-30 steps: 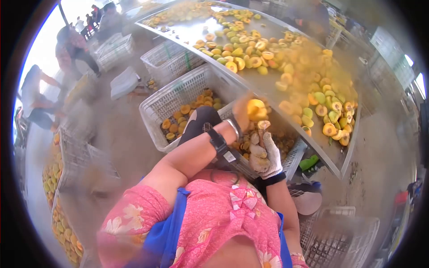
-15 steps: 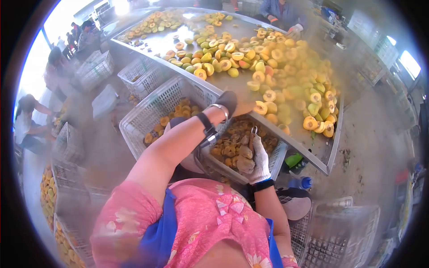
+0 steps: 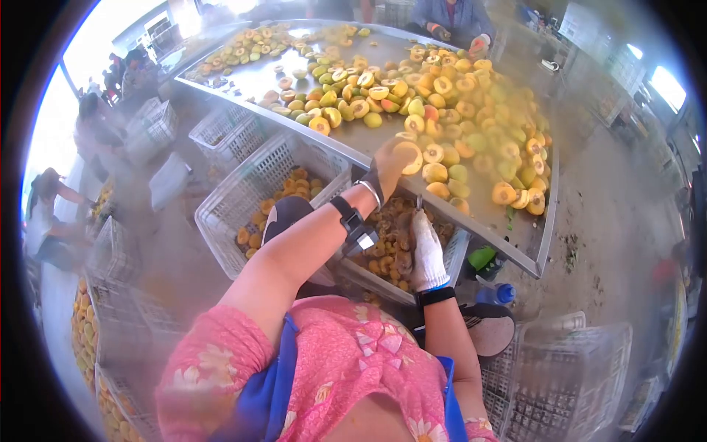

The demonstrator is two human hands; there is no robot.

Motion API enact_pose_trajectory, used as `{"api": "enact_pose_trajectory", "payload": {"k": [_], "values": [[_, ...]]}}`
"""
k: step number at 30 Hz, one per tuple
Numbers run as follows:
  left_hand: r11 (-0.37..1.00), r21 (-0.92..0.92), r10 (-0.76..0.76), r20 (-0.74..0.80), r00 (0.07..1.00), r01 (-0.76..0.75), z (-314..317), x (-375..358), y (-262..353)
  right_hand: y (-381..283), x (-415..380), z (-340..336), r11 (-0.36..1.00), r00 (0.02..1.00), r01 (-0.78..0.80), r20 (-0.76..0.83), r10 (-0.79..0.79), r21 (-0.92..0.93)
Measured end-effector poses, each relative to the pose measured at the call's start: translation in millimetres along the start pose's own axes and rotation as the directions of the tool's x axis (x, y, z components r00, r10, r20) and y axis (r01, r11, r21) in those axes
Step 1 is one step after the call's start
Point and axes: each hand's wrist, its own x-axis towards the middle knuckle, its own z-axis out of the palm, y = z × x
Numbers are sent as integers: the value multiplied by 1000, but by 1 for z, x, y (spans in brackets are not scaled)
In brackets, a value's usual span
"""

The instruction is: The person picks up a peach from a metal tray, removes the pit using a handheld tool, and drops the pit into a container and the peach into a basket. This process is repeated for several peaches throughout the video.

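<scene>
At the near edge of the metal table (image 3: 353,149), my left hand (image 3: 390,163) has its fingers closed around a halved yellow peach (image 3: 410,157). A dark covering and a bracelet are at that wrist. My right hand (image 3: 427,247), in a white knitted glove stained at the fingers, grips a slim tool with a metal loop tip (image 3: 419,202); its handle is mostly hidden. Below both hands is a crate (image 3: 458,258) with small brownish-yellow fruit pieces. Many halved peaches (image 3: 442,85) lie across the tabletop.
A white crate (image 3: 221,221) holding peach halves stands to the left of my legs. Stacked crates (image 3: 574,368) are at lower right, near a blue bottle (image 3: 504,294). Across the table is a person in a blue jacket (image 3: 453,15); other people work at far left.
My left hand has moved a little up over the table edge and now shows a peach half in its fingers. My right hand has turned, with the tool tip raised slightly.
</scene>
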Motion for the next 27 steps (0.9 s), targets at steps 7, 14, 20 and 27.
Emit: {"api": "enact_pose_trajectory", "payload": {"k": [7,14,20,27], "values": [[760,-588,-297,66,952,278,-10,-61,10,15,9,-6,711,907,389,106,-408,-586],[741,-610,-236,154,960,280,-6,-81,-2,2,6,3,729,954,273,80,-289,-628],[852,-488,-186,63,981,192,0,-83,-1,7,11,-2,681,946,300,118,-302,-667],[921,-370,-124,16,992,122,3,-85,3,16,14,-1,689,927,362,165,-336,-628]]}}
